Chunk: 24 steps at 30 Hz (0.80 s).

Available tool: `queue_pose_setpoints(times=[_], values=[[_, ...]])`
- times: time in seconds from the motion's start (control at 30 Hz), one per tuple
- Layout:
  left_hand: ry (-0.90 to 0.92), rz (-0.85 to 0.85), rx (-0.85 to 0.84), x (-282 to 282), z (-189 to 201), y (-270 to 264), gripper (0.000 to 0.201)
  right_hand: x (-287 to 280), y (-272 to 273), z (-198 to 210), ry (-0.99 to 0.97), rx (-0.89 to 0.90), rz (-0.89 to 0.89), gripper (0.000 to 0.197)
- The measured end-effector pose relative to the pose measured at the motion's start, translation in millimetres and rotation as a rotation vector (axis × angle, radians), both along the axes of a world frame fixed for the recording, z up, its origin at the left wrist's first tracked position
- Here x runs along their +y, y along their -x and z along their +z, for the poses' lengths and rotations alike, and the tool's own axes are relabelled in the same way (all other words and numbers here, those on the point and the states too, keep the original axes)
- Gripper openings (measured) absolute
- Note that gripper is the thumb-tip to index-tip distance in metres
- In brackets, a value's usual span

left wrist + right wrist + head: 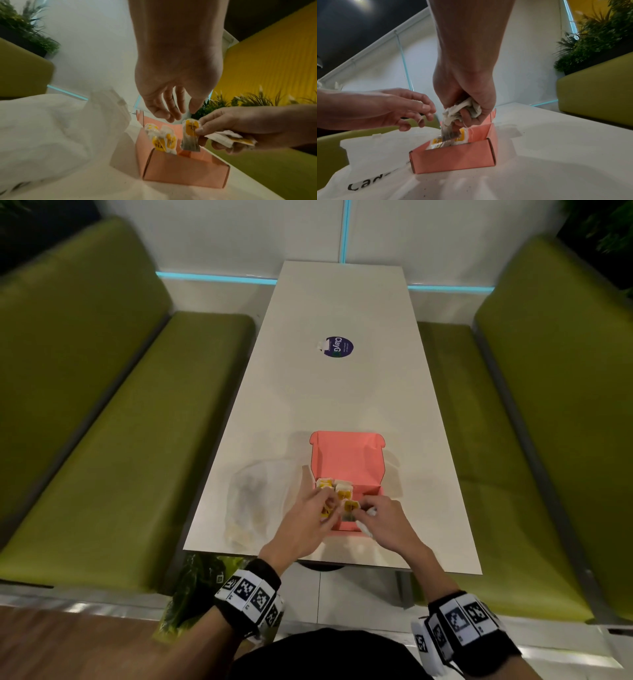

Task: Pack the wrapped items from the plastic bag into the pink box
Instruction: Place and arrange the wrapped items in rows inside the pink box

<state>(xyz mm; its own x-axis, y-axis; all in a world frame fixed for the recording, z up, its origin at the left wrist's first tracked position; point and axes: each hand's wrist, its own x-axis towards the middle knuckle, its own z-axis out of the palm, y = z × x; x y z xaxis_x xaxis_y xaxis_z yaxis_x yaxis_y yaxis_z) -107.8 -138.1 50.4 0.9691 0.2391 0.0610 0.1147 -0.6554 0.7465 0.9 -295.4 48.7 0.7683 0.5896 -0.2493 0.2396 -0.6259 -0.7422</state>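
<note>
Your right hand (pixel 383 520) pinches one wrapped item (pixel 190 134) between thumb and forefinger, holding it upright over the near end of the pink box (pixel 346 463), while its other fingers curl round more wrapped packets (pixel 228 139) bunched in the palm. In the right wrist view that hand's fist is closed on crumpled white wrappers (pixel 462 112), with a thin string trailing down toward the box. Your left hand (pixel 308 518) hovers at about nine o'clock of the right one, fingers loosely spread and relaxed above the box's left half; the wrist views show nothing gripped in it. Just under its fingertips, several yellow-labelled wrapped items (pixel 334 487) stand on edge inside the box, crowded toward the left side and the middle. The box sits near your edge of the white table (pixel 342 392), its lid (pixel 347 453) folded back and standing open at twelve o'clock. The plastic bag (pixel 255 501) lies crumpled and flattened on the table at nine o'clock of the box, touching its left wall, with dark lettering visible on it in the right wrist view. Farther out at twelve o'clock, a round dark sticker (pixel 338 346) lies on the tabletop, well apart from the box. Green bench seats (pixel 113 460) flank the table at three and nine o'clock.
</note>
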Motion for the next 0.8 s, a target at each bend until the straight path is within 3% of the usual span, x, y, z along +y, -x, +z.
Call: queue_pose_setpoints(times=[0.27,0.43,0.53,0.63,0.8], values=[[-0.374,-0.158,0.158,-18.1,-13.0,7.5,0.024,27.1,-17.3,-23.3,0.191,0.052,0.051,0.02],[-0.399,-0.199,0.049,-19.7,-15.5,8.0,0.018,37.1,-17.8,-30.6,0.16,0.025,-0.082,0.027],[-0.422,-0.206,0.012,-18.3,-20.2,7.1,0.013,39.5,-18.5,-31.8,0.123,0.006,-0.151,0.018],[-0.419,-0.215,0.052,-17.8,-23.8,6.5,0.018,41.2,-16.1,-29.3,0.087,-0.004,-0.196,0.007],[-0.428,-0.227,0.111,-18.0,-27.8,4.7,0.022,41.3,-9.6,-32.4,0.078,0.001,-0.232,0.008]])
